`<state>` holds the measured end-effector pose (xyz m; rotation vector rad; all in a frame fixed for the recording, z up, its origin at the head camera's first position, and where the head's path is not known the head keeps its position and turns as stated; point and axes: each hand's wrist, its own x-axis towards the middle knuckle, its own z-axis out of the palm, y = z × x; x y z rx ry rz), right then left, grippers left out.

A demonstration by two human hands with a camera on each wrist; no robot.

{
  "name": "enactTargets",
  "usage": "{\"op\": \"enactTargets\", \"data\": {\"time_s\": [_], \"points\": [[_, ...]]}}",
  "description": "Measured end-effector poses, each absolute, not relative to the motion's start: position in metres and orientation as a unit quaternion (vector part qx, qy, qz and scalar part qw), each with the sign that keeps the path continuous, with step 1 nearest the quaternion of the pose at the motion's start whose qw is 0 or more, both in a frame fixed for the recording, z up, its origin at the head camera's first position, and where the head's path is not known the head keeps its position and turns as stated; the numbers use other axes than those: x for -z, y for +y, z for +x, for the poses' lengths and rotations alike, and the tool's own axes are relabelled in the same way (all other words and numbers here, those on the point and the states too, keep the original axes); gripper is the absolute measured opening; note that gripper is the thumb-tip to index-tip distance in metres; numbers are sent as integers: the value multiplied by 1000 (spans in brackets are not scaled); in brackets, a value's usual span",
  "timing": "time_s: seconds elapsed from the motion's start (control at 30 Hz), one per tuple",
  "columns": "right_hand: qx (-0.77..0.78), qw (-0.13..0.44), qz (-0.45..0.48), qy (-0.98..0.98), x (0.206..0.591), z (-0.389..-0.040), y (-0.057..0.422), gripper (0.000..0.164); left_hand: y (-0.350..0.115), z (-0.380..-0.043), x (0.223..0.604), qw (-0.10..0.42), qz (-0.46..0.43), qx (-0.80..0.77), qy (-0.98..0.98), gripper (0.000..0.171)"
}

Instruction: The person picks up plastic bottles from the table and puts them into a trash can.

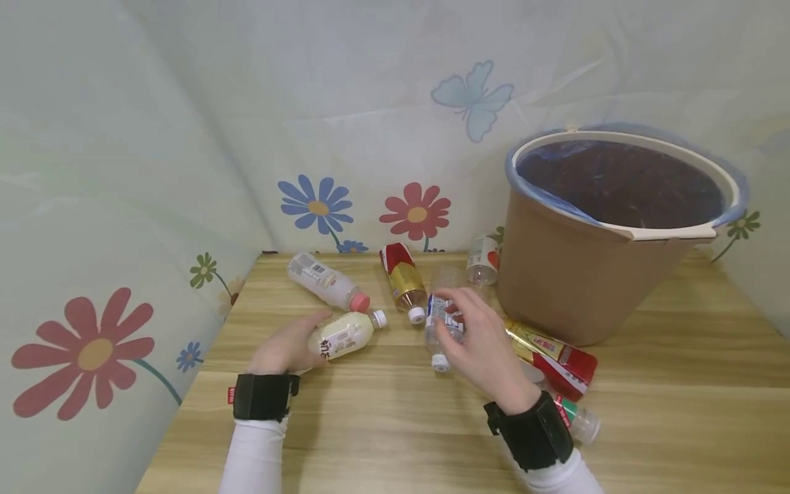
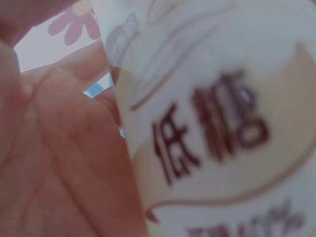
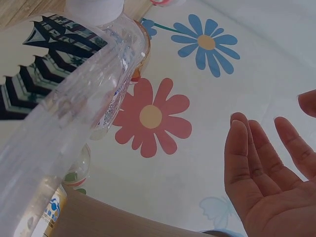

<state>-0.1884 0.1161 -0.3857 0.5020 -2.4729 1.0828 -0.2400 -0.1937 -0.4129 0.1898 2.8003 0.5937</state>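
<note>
A pale yellow bottle with a white cap lies on its side, my left hand gripping its base end. Its label fills much of the left wrist view beside my palm. My right hand is over a clear plastic bottle with a white cap, partly covering it. In the right wrist view that hand has loosely bent, spread fingers and nothing between them. Just beyond the left hand lies a whitish bottle with a pink cap.
A brown bin with a blue liner stands at the back right. A red-and-gold bottle lies between the hands; another red-gold bottle is beside the bin. A clear bottle lies by the right wrist, a clear container near the wall.
</note>
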Motion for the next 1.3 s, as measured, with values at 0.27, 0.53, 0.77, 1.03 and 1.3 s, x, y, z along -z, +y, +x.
{"op": "enactTargets", "data": {"time_s": [0.27, 0.53, 0.77, 1.03, 1.3], "points": [[-393, 195, 172, -882, 386, -188, 117, 37, -185, -236, 401, 82, 141, -250, 954, 88], [-438, 179, 177, -863, 384, -190, 118, 37, -154, -239, 394, -41, 188, -372, 908, 89], [-509, 143, 196, -826, 384, -191, 120, 43, -104, -229, 397, -51, 191, -555, 808, 85], [-565, 110, 214, -789, 379, -191, 120, 52, -75, -215, 396, -23, 183, -633, 752, 80], [-549, 105, 229, -797, 379, -190, 120, 54, -70, -209, 395, -8, 187, -640, 745, 80]]}}
